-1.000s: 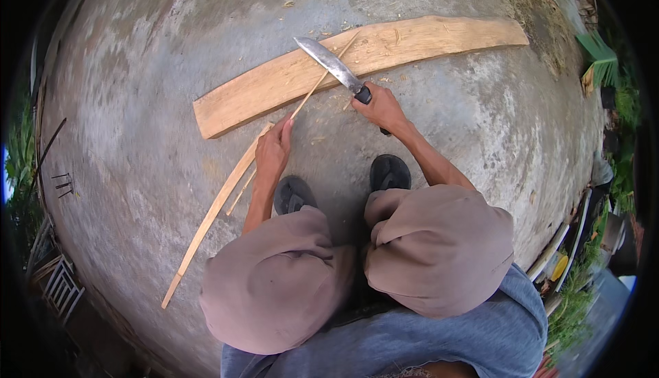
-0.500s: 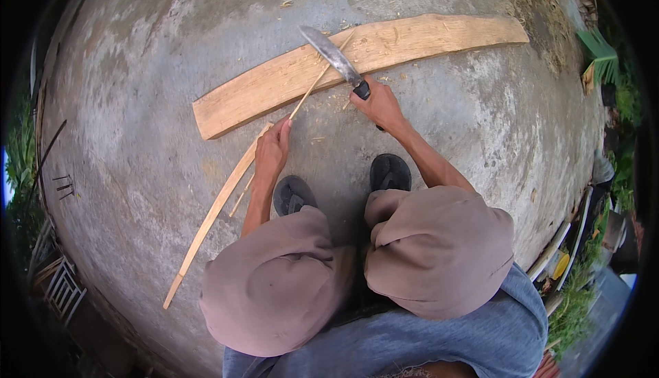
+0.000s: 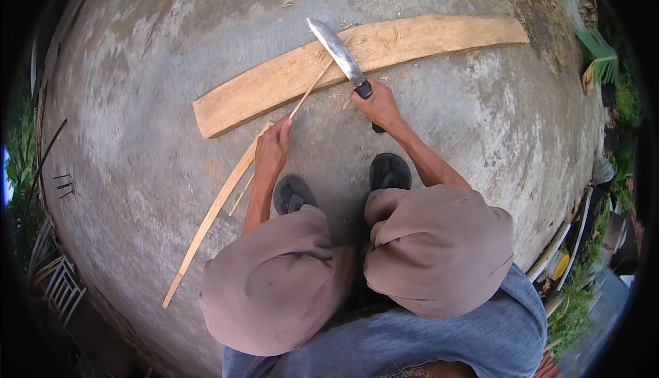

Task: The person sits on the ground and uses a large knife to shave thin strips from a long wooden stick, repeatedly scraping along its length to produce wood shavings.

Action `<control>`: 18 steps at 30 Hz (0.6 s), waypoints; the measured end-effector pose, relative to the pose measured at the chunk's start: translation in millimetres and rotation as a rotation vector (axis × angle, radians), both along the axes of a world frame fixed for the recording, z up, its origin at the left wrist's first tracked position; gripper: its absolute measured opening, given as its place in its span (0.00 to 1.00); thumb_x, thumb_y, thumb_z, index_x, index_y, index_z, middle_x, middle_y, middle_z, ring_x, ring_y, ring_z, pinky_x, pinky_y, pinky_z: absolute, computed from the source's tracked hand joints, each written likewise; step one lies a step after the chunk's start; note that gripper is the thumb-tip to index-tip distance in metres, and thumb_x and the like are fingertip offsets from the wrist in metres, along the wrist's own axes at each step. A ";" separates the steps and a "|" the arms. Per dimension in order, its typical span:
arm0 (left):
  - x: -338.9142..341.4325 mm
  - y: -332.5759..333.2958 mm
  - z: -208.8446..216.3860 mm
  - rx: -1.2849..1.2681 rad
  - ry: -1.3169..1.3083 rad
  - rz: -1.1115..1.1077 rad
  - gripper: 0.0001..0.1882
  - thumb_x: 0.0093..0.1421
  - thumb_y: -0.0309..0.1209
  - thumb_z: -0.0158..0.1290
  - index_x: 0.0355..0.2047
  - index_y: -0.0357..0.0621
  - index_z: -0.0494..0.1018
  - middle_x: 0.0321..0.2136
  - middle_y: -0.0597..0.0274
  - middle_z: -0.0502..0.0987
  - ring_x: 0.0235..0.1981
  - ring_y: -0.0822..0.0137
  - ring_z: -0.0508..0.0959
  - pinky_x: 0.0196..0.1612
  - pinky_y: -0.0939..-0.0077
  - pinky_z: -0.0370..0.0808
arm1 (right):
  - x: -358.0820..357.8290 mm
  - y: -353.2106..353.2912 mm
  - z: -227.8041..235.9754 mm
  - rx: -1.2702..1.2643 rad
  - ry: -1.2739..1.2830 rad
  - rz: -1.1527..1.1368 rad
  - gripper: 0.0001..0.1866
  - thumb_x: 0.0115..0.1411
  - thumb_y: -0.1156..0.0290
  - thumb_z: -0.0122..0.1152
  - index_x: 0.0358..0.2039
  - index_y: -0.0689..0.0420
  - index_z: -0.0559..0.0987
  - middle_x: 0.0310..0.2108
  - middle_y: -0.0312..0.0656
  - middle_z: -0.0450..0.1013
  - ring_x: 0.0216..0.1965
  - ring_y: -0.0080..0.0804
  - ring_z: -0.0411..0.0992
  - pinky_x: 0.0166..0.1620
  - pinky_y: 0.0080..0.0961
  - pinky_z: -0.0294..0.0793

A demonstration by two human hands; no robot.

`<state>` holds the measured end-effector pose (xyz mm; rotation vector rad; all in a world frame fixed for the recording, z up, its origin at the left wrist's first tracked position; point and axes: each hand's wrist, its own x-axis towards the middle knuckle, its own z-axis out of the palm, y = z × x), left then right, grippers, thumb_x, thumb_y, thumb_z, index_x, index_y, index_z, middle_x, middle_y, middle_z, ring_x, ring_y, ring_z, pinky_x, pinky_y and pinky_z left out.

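A long, pale wooden plank (image 3: 439, 35) lies across the concrete in front of my feet. My right hand (image 3: 379, 103) is closed around the black handle of a machete (image 3: 340, 49), its broad steel blade slanting up and left over the plank. With closed fingers, my left hand (image 3: 273, 143) grips a thin wooden stick (image 3: 312, 88). The stick's far end reaches onto the plank and passes behind the blade. Whether blade and stick touch, I cannot tell. A longer flat wooden strip (image 3: 206, 223) lies on the ground beside my left forearm, its upper end close to the hand.
Wood chips (image 3: 287, 3) are scattered on the concrete floor (image 3: 137, 103) around the plank. My feet in dark sandals (image 3: 390, 172) are just behind it. A green leaf (image 3: 598, 55) and plants border the right; a white slatted frame (image 3: 64, 289) stands at the lower left.
The machete blade has shifted slightly up and to the right, along with a small turn of my right hand. The left hand and stick stay in place.
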<state>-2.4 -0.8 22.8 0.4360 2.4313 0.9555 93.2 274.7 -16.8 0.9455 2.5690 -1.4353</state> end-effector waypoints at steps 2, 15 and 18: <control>-1.7 2.1 5.6 -0.044 -0.060 0.025 0.21 0.75 0.45 0.49 0.57 0.45 0.80 0.43 0.38 0.84 0.48 0.44 0.84 0.51 0.60 0.77 | 1.1 1.4 1.7 0.000 -0.034 0.095 0.20 0.57 0.56 0.68 0.37 0.63 0.80 0.29 0.53 0.79 0.33 0.51 0.79 0.40 0.44 0.76; 22.2 19.2 -6.0 0.018 -0.019 0.044 0.22 0.74 0.48 0.48 0.60 0.54 0.79 0.35 0.39 0.84 0.40 0.46 0.85 0.47 0.59 0.78 | 18.0 -18.2 26.8 0.507 0.114 0.396 0.22 0.61 0.66 0.68 0.50 0.57 0.68 0.40 0.52 0.76 0.38 0.60 0.79 0.39 0.52 0.78; 21.6 10.6 -16.1 0.096 0.050 0.036 0.22 0.74 0.49 0.48 0.60 0.54 0.79 0.31 0.40 0.83 0.36 0.47 0.84 0.45 0.58 0.77 | 7.5 -14.8 12.6 0.486 0.054 0.318 0.22 0.60 0.67 0.69 0.50 0.55 0.68 0.39 0.51 0.77 0.37 0.60 0.79 0.38 0.52 0.79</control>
